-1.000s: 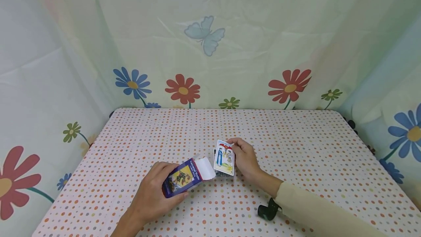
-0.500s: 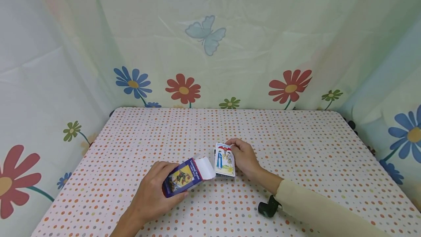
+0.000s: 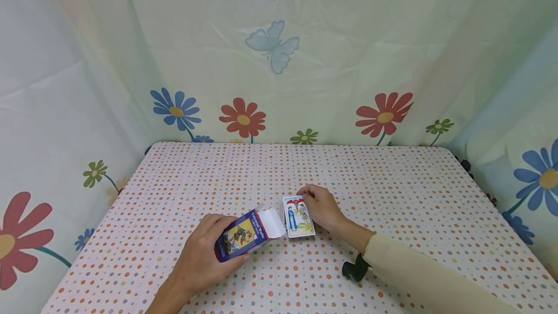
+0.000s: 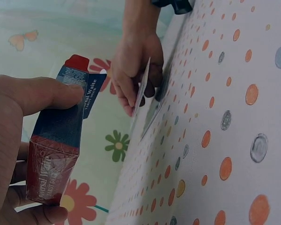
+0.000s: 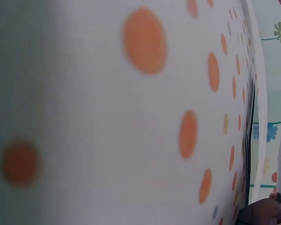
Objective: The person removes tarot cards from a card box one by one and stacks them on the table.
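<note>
My left hand (image 3: pixel 205 251) grips a blue tarot deck box (image 3: pixel 239 237), thumb on one side and fingers round the other. The box's end flap (image 3: pixel 271 223) stands open and points right. Just beyond it, my right hand (image 3: pixel 323 210) pinches a tarot card (image 3: pixel 298 217) by its right side; a blue-robed figure and a red canopy show on its face. In the left wrist view the card (image 4: pixel 141 91) tilts up over a thin stack of cards (image 4: pixel 152 118) lying flat on the tablecloth. The stack's dark layered edge (image 5: pixel 249 145) shows in the right wrist view.
A tablecloth (image 3: pixel 209 173) with coloured dots covers the table. The black wrist camera (image 3: pixel 355 269) hangs below my right sleeve (image 3: pixel 418 275). Flower-printed curtains (image 3: pixel 331 52) stand behind the table and at both sides.
My right hand has brought the card down a little toward me and turned it, so that it now covers the stack in the head view. The left hand and box have stayed still.
</note>
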{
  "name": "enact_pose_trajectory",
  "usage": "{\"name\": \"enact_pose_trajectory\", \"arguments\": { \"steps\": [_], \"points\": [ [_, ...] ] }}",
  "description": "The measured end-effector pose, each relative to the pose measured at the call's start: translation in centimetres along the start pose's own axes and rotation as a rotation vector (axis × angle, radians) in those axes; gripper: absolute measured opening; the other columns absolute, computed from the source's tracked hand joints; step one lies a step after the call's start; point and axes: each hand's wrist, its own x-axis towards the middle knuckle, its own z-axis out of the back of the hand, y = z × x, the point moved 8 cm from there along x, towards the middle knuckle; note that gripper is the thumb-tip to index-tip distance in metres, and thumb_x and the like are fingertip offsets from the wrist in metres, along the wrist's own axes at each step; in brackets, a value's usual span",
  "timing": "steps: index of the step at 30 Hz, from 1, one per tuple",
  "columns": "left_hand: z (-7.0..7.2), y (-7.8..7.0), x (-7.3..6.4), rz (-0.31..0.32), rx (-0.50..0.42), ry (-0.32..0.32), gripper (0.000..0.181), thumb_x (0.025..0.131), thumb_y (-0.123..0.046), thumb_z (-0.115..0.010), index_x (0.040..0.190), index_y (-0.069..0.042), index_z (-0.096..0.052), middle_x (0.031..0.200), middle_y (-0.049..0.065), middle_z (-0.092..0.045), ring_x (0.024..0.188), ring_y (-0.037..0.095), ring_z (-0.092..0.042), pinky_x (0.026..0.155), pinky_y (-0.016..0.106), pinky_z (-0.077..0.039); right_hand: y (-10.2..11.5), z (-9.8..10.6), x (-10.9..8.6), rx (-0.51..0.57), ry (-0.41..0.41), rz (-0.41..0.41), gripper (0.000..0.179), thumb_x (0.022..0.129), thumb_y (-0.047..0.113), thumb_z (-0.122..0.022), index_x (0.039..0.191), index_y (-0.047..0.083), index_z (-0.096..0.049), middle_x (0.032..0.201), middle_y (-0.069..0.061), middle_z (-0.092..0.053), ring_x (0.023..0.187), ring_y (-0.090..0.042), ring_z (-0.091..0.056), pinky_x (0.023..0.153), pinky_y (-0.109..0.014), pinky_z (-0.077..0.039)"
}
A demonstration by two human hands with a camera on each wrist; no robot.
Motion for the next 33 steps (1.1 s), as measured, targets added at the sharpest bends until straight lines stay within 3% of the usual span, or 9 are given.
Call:
{"name": "enact_pose_trajectory", "arguments": {
  "steps": [11, 19, 33],
  "points": [
    [0.0, 0.0, -0.1, -0.006, 0.002, 0.003, 0.07, 0.064, -0.039, -0.096, 0.124, -0.017, -0.067, 0.116, -0.01, -0.06, 0.099, 0.002, -0.052, 0.077, 0.026, -0.053, -0.4, 0.2, 0.6, -0.064, 0.003, -0.018, 0.02, 0.103, 0.011, -0.052, 0.112, 0.005, -0.069, 0.099, -0.007, -0.064, 0.089, -0.019, -0.057, 0.074, -0.03, -0.047],
    [0.0, -0.1, 0.0, -0.007, -0.002, 0.0, 0.07, 0.064, -0.039, -0.096, 0.123, -0.017, -0.067, 0.116, -0.011, -0.06, 0.099, 0.002, -0.052, 0.077, 0.026, -0.053, -0.1, 0.3, 0.9, -0.099, 0.002, 0.026, 0.016, 0.102, 0.011, -0.057, 0.109, 0.001, -0.068, 0.081, -0.006, -0.059, 0.067, -0.015, -0.051, 0.054, -0.024, -0.041],
    [0.0, 0.1, 0.0, 0.005, 0.0, 0.005, 0.07, 0.064, -0.04, -0.096, 0.124, -0.018, -0.067, 0.117, -0.011, -0.059, 0.099, 0.002, -0.052, 0.077, 0.025, -0.053, 0.5, 0.2, 1.0, -0.186, 0.002, 0.074, 0.011, 0.102, 0.01, -0.056, 0.103, 0.004, -0.065, 0.078, -0.005, -0.06, 0.062, -0.016, -0.053, 0.052, -0.027, -0.044]
  ]
}}
